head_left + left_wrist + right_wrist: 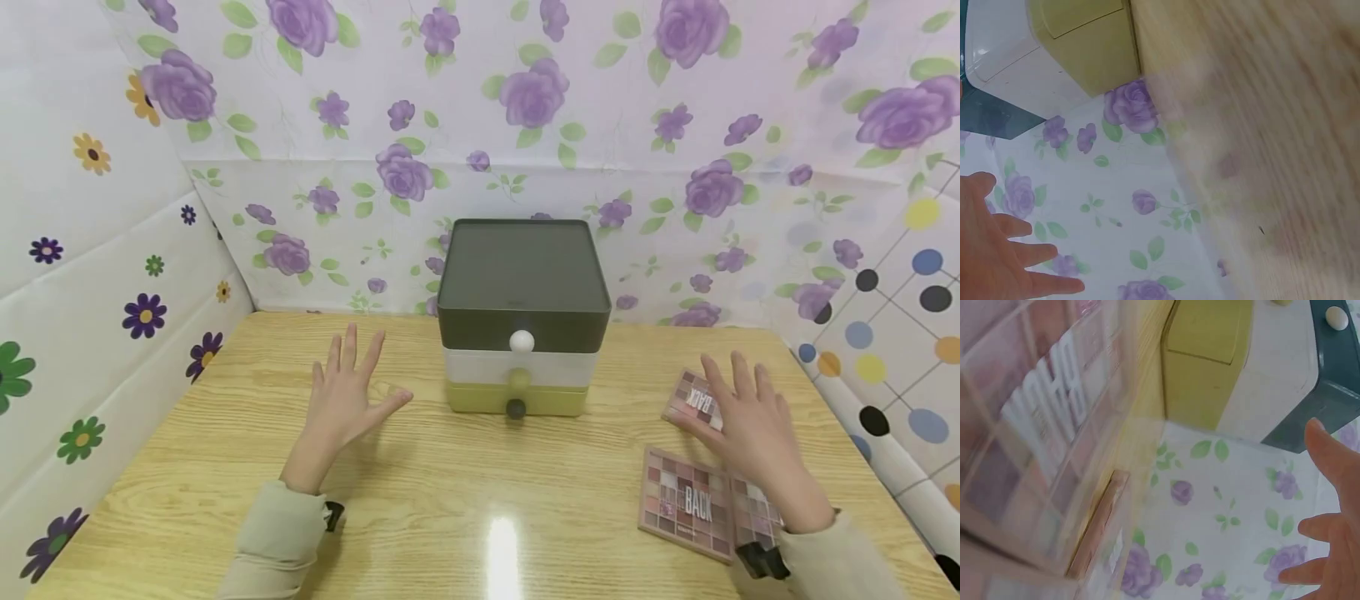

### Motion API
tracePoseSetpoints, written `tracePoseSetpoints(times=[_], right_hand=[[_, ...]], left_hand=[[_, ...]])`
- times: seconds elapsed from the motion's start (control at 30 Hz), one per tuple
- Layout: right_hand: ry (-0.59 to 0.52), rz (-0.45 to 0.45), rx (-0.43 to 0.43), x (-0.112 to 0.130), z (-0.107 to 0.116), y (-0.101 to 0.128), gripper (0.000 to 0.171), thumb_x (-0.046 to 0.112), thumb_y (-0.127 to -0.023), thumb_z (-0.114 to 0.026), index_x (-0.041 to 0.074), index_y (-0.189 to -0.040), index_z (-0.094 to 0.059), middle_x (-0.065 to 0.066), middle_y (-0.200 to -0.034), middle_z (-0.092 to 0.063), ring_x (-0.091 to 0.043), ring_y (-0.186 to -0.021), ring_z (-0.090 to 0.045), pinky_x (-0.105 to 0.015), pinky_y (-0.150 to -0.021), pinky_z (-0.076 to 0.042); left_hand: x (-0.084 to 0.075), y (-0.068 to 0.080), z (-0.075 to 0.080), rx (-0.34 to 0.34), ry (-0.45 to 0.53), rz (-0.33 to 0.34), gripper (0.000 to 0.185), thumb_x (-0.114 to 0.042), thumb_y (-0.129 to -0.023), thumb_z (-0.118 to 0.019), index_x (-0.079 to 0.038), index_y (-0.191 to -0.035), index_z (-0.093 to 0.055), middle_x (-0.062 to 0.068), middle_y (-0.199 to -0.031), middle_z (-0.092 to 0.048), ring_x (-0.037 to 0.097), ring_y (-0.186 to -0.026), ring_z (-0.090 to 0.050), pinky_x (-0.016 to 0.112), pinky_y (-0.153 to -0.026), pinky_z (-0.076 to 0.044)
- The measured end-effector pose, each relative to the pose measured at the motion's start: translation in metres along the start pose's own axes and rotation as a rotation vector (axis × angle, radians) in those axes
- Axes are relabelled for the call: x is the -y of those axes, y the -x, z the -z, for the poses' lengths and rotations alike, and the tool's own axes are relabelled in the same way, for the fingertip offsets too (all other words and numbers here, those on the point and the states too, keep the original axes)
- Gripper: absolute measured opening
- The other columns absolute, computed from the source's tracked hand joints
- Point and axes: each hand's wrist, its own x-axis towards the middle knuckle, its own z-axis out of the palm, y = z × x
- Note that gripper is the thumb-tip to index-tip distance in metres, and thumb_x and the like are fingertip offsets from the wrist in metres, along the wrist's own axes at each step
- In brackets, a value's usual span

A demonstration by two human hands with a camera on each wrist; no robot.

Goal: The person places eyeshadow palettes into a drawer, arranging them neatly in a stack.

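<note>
With both grips spread and holding nothing, the right hand (750,425) hovers over the farther palette (693,402) (near the bench's right edge) and could knock it sideways, while the left hand (345,400) hovers well clear.

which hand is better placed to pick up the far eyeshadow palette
Right. The right hand hovers open directly over the far palette, beside the near palette. The left hand is spread on the other side of the drawer box, away from both.
</note>
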Motion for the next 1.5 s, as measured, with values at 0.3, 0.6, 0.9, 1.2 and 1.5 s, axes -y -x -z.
tracePoseSetpoints(times=[0.3,0.6,0.9,1.2,1.5], right_hand=[[-0.175,0.077,-0.110,0.026,0.012,-0.004,0.069,0.040,-0.082,-0.063,-0.003,-0.132,-0.043,-0.034,-0.126,-0.043,-0.053,-0.104,-0.044,-0.063,-0.076,-0.037],[-0.355,0.121,-0.243,0.062,0.014,-0.022,0.048,0.027,-0.080,-0.069,0.000,-0.118,-0.059,-0.020,-0.099,-0.065,-0.032,-0.077,-0.063,-0.045,-0.061,-0.050],[-0.516,0.210,-0.375,0.093,-0.005,-0.040,0.041,0.014,-0.072,-0.075,-0.001,-0.109,-0.063,-0.015,-0.088,-0.067,-0.025,-0.071,-0.065,-0.037,-0.057,-0.052],[-0.625,0.329,-0.509,0.124,-0.026,-0.057,0.039,0.007,-0.068,-0.078,-0.004,-0.102,-0.065,-0.015,-0.082,-0.067,-0.021,-0.064,-0.064,-0.032,-0.053,-0.051],[-0.664,0.388,-0.587,0.153,-0.042,-0.071,0.039,0.008,-0.065,-0.080,-0.004,-0.099,-0.065,-0.013,-0.076,-0.066,-0.018,-0.055,-0.062,-0.026,-0.049,-0.050]], left_hand=[[-0.005,-0.013,0.015,-0.013,0.252,-0.044,0.085,-0.051,-0.086,-0.051,-0.017,-0.148,-0.005,0.020,-0.150,0.000,0.044,-0.133,-0.008,0.063,-0.098,-0.016],[-0.008,-0.038,0.022,-0.059,0.603,-0.104,0.070,-0.034,-0.093,-0.046,-0.013,-0.148,-0.007,0.015,-0.150,-0.011,0.038,-0.133,-0.017,0.059,-0.099,-0.022],[-0.017,-0.058,0.018,0.023,0.941,-0.110,0.056,-0.028,-0.097,-0.039,-0.017,-0.147,-0.017,0.012,-0.149,-0.019,0.034,-0.131,-0.027,0.055,-0.097,-0.030],[-0.030,-0.079,0.014,0.104,1.210,-0.074,0.053,-0.030,-0.097,-0.036,-0.017,-0.146,-0.022,0.015,-0.147,-0.024,0.034,-0.131,-0.027,0.058,-0.094,-0.032],[-0.049,-0.096,0.011,0.155,1.443,0.061,0.058,-0.033,-0.096,-0.032,-0.012,-0.147,-0.017,0.022,-0.143,-0.025,0.036,-0.131,-0.024,0.060,-0.095,-0.029]])
